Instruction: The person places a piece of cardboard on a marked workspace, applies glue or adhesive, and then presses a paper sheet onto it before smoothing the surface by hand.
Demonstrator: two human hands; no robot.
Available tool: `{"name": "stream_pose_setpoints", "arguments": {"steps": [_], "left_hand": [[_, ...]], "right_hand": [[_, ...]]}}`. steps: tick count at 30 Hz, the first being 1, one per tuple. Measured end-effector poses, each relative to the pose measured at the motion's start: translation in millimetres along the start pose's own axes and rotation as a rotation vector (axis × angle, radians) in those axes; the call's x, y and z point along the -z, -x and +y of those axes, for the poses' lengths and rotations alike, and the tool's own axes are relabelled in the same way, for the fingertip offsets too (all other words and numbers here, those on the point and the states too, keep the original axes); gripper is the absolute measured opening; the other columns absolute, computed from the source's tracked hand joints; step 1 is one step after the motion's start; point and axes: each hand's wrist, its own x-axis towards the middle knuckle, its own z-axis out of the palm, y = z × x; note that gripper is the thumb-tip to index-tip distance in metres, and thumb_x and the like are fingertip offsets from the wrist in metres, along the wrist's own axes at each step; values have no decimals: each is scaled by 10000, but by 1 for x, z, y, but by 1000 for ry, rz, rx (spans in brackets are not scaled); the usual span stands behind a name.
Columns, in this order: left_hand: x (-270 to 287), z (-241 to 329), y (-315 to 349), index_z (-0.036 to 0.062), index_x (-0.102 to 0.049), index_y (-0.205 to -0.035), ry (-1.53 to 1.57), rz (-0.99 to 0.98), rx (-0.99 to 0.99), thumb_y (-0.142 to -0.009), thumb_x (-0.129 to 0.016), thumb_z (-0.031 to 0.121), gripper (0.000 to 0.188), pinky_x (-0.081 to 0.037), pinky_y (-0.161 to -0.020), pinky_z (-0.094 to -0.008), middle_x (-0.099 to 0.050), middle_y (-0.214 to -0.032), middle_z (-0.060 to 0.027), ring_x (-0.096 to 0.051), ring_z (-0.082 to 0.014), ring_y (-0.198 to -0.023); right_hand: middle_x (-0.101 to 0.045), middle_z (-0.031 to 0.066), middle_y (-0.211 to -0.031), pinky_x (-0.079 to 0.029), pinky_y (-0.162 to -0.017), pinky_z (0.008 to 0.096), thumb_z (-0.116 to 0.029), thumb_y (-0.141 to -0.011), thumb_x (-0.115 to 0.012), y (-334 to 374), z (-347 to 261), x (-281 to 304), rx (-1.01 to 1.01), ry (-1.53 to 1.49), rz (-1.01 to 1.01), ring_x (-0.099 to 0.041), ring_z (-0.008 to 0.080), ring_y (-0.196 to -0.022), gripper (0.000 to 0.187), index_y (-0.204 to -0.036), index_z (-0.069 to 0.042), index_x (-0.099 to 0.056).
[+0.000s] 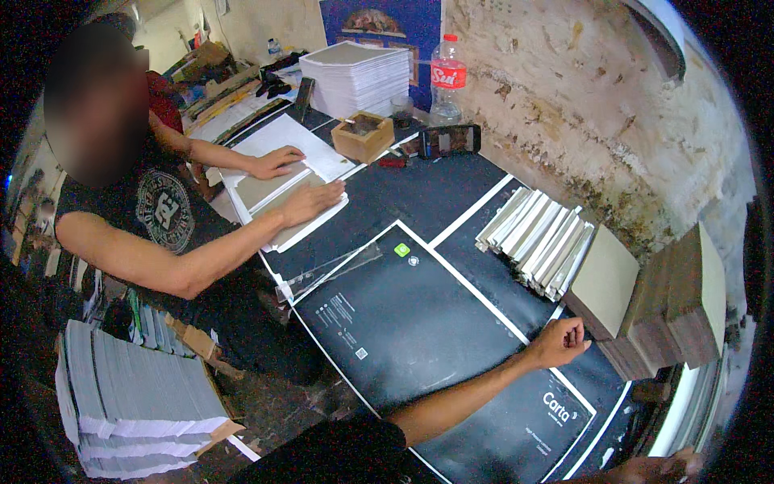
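My left hand (560,343) hovers or rests over the right part of a large black printed sheet (419,339) with white borders; contact cannot be told. Its fingers are curled in, and nothing shows in them. Just beyond it stand grey-brown boards (609,278) in a stack. At the bottom right, my right hand (669,468) is dim and partly cut off beside upright white sheets (681,415); its fingers are hard to make out. A clear plastic ruler (334,270) lies across the black sheet's far left corner.
Across the table, a co-worker presses both hands (310,202) on a white-edged board cover. Thin bound booklets (536,242) lie in a row by the wall. Behind are a wooden box (363,137), a phone (449,141), a plastic bottle (447,81) and a paper stack (359,81). More paper (141,379) stands left.
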Motion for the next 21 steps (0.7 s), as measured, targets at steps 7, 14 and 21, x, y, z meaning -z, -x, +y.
{"name": "stream_pose_setpoints", "arguments": {"steps": [7, 14, 21], "left_hand": [[4, -3, 2, 56, -549, -812, -37, 42, -27, -902, -746, 211, 266, -476, -548, -318, -583, -665, -29, -570, -116, -593], [3, -1, 1, 58, -550, -815, -23, 36, -17, -899, -752, 215, 269, -472, -547, -314, -584, -672, -32, -566, -114, -590], [-2, -1, 0, 40, -549, -769, 59, 52, -26, -873, -753, 135, 248, -445, -532, -291, -584, -641, -26, -544, -96, -580]], "right_hand": [[-707, 148, -762, -479, -576, 261, -5, -832, -720, -4, -45, -75, -387, 221, -734, -611, 160, -602, 90, -877, 72, -704], [-679, 122, -675, -438, -501, 266, 44, -760, -769, -6, -51, -96, -360, 10, -871, -590, 170, -518, 79, -828, 45, -730], [-675, 133, -666, -420, -484, 264, 46, -745, -786, -5, -54, -99, -365, -77, -883, -588, 181, -496, 96, -812, 58, -719]]}}
